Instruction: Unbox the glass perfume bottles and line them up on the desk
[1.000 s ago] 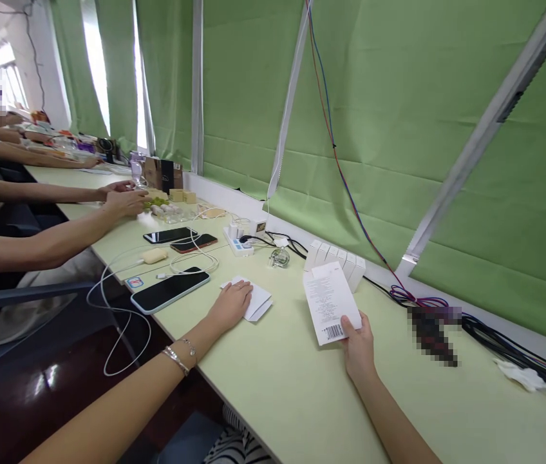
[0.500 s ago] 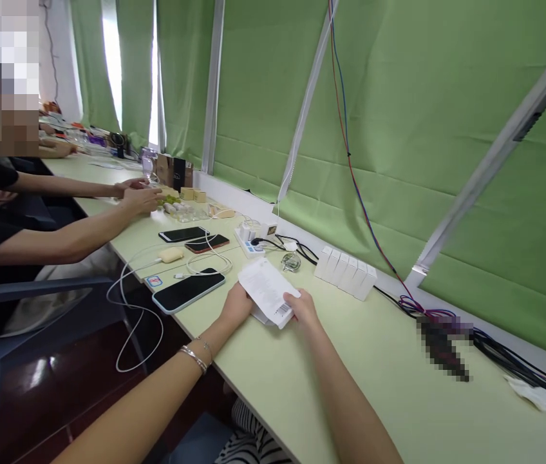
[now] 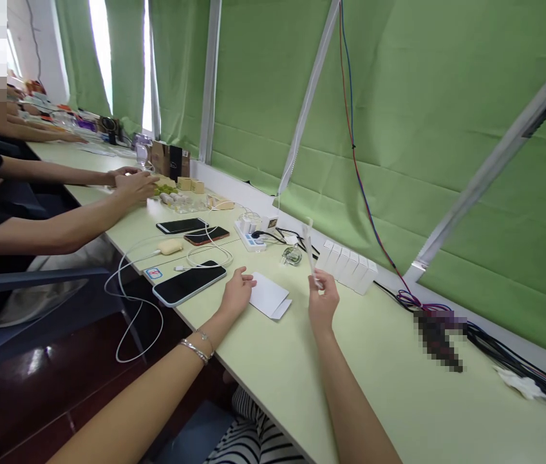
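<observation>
My right hand (image 3: 324,299) pinches the lower end of a flat white carton (image 3: 310,248), held upright and almost edge-on to me above the table. A second flat white carton (image 3: 269,293) lies on the table between my hands, its blank face up and a flap or layer sticking out at its right end. My left hand (image 3: 238,290) rests at the left edge of this one, fingers apart, with the fingertips at or touching its corner. Behind my right hand stands a row of small white boxes (image 3: 348,264).
A phone (image 3: 190,283) lies left of my left hand, with more phones and a white cable (image 3: 210,256) behind it. A power strip (image 3: 251,237) and coiled clear cable (image 3: 292,256) sit farther back. Black cables (image 3: 509,361) run along the right wall. A co-worker's hands (image 3: 132,183) work at left.
The printed white carton has gone from between both hands into my right hand, raised and turned edge-on to the right. The carton beneath now lies on the table, and my left hand has loosened.
</observation>
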Demonstrator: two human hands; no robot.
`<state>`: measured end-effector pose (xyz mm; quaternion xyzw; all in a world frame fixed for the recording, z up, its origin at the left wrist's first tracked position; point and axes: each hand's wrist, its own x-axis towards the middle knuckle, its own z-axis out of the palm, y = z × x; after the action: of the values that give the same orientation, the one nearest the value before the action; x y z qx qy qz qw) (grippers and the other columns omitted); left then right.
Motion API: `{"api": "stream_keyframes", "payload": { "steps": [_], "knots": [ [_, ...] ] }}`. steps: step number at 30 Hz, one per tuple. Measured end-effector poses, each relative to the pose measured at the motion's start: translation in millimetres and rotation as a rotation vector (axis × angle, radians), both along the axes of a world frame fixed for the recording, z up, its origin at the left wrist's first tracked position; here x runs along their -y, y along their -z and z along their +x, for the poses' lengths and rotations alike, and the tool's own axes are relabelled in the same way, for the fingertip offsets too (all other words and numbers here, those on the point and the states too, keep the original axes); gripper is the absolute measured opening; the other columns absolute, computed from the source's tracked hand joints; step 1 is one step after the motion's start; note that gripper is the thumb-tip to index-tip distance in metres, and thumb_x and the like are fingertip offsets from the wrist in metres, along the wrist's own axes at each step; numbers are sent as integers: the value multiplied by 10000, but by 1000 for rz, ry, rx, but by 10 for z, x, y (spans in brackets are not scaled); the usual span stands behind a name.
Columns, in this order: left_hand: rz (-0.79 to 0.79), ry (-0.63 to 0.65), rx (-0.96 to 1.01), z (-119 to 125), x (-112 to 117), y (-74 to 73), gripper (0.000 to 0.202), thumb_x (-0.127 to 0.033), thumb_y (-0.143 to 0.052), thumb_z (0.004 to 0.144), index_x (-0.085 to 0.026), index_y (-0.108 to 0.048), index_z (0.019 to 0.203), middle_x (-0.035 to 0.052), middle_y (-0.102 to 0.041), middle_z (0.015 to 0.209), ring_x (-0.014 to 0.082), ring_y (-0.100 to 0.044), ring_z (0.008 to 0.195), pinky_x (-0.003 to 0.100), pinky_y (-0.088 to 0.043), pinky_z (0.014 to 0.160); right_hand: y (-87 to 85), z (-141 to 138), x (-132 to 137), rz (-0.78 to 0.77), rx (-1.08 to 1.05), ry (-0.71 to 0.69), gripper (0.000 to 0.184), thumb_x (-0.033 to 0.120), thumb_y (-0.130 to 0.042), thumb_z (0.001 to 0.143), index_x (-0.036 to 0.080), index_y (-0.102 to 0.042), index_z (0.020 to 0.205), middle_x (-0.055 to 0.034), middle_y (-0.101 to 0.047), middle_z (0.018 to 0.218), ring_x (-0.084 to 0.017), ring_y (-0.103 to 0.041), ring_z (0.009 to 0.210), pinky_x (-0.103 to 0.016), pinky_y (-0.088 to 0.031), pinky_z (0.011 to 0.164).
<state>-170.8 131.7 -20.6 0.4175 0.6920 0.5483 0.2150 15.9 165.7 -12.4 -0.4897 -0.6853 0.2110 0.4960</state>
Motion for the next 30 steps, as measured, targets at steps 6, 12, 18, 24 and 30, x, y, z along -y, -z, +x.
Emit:
{"api": "stream_keyframes", "payload": {
  "steps": [6, 12, 18, 24, 30],
  "knots": [
    [0, -95, -46, 1, 41, -57, 379, -313, -280, 921, -137, -478, 1192, 143, -553, 1236, 259, -475, 1188, 378, -368, 979, 121, -108, 216, 101, 462, -273, 300, -27, -442, 656, 217, -603, 720, -26, -636, 776, -176, -532, 774, -277, -341, 705],
    [-26, -105, -82, -10, 28, -59, 410, -227, -464, 839, -122, -432, 1234, 143, -531, 1259, 255, -500, 1159, 364, -373, 990, 26, -92, 335, 190, 637, -339, 331, 46, -447, 759, 249, -642, 934, -39, -639, 963, -212, -483, 970, -337, -303, 843],
    [-18, -127, -150, -32, 3, -29, 418, -121, -477, 797, -144, -433, 1212, 127, -542, 1223, 249, -502, 1143, 396, -375, 993, -58, -15, 376, 203, 624, -346, 310, 93, -381, 842, 221, -604, 1015, -50, -615, 1014, -173, -544, 918, -322, -343, 854],
    [-16, -109, -245, 52, -21, -34, 417, -23, -447, 757, -114, -489, 1162, 146, -514, 1182, 242, -488, 1144, 370, -366, 1002, -33, -46, 499, 171, 627, -424, 266, 146, -403, 850, 227, -606, 1002, -37, -605, 986, -159, -563, 859, -265, -412, 770],
    [-41, -94, -244, 54, -37, -38, 436, -48, -470, 743, -121, -496, 1173, 144, -535, 1164, 249, -527, 1093, 362, -402, 957, 32, -50, 566, 75, 592, -443, 257, 165, -376, 870, 224, -613, 949, -46, -545, 999, -150, -546, 873, -285, -417, 790]
  ]
}}
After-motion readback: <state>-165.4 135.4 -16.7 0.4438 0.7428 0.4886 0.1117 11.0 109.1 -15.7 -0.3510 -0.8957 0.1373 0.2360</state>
